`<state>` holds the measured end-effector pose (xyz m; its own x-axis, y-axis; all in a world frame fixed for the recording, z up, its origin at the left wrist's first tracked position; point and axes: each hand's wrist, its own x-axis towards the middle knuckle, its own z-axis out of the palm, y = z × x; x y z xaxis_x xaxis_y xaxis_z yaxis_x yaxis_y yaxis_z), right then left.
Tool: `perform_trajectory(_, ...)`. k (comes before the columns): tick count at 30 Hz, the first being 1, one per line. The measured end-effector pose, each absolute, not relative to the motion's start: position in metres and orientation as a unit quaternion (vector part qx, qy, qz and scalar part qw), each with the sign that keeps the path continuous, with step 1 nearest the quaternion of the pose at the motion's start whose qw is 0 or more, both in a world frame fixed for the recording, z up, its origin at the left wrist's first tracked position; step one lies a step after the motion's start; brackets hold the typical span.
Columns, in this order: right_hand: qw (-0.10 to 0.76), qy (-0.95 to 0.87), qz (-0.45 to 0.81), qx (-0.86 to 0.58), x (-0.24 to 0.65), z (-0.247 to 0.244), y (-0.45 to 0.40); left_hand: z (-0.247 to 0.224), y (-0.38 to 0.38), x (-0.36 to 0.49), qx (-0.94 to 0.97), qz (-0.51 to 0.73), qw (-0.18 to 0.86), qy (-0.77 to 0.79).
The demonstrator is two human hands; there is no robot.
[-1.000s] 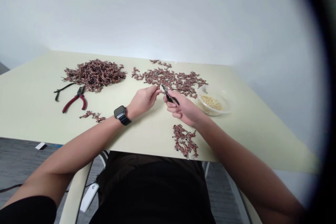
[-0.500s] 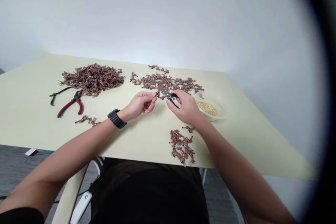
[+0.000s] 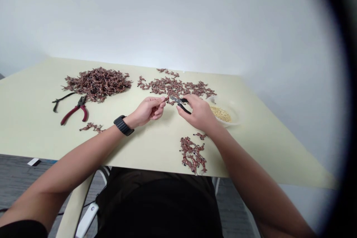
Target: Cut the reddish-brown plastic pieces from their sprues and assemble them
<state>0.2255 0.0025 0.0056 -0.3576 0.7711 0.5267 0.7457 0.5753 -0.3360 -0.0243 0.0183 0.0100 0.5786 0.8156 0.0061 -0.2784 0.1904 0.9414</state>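
My left hand (image 3: 149, 111) is closed in a pinch, with a small brown figure (image 3: 167, 99) at the fingertips, mostly hidden by them. A pair of pliers (image 3: 182, 105) with black handles sits in my right hand (image 3: 199, 113), fingers wrapped round the grips. The plier tips point left and meet the figure or lie very close to it; which one I cannot tell. Just behind the hands spreads a loose layer of brown animal-like figures (image 3: 178, 86). Beside my right hand stands a clear bowl (image 3: 236, 119) of small golden pieces (image 3: 221, 113).
A large heap of brown figures (image 3: 99, 83) lies at the back left. Red-handled pliers (image 3: 74, 112) and a black-handled tool (image 3: 63, 99) are in front of it. A few figures (image 3: 92, 127) lie near my left forearm. A cluster of figures (image 3: 193, 154) is near the table's (image 3: 156, 156) front edge.
The plier tips have shifted very slightly left toward the figure. Both hands stay in nearly the same place, and the piles look unchanged.
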Motion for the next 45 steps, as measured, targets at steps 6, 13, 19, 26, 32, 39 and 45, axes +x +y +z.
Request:
perform_trajectory(6, 0.319, -0.815, 0.002, -0.484, 0.22, 0.009, -0.003, 0.009, 0.018, -0.023, 0.531, 0.382, 0.707, 0.27)
perform_trajectory(13, 0.379, -0.696, 0.337, -0.508, 0.192, 0.012, -0.013, 0.0, 0.007, -0.011, 0.694, 0.442, 0.437, 0.362)
perform_trajectory(19, 0.304, -0.48, 0.726, -0.387, 0.195, 0.032, -0.017, 0.005, 0.012, -0.02, 0.801, 0.433, 0.173, 0.374)
perform_trajectory(26, 0.384, -0.624, 0.485, -0.477, 0.203, 0.025, -0.012, 0.015, 0.008, -0.017, 0.733, 0.446, 0.337, 0.389)
perform_trajectory(32, 0.371, -0.782, 0.084, -0.494, 0.218, 0.006, 0.005, 0.015, 0.013, -0.017, 0.604, 0.399, 0.606, 0.329)
perform_trajectory(39, 0.341, -0.823, 0.057, -0.45, 0.226, 0.007, 0.007, 0.015, 0.012, -0.016, 0.576, 0.387, 0.643, 0.324)
perform_trajectory(45, 0.341, -0.829, 0.057, -0.439, 0.23, 0.01, 0.007, 0.014, 0.013, -0.017, 0.575, 0.381, 0.647, 0.324)
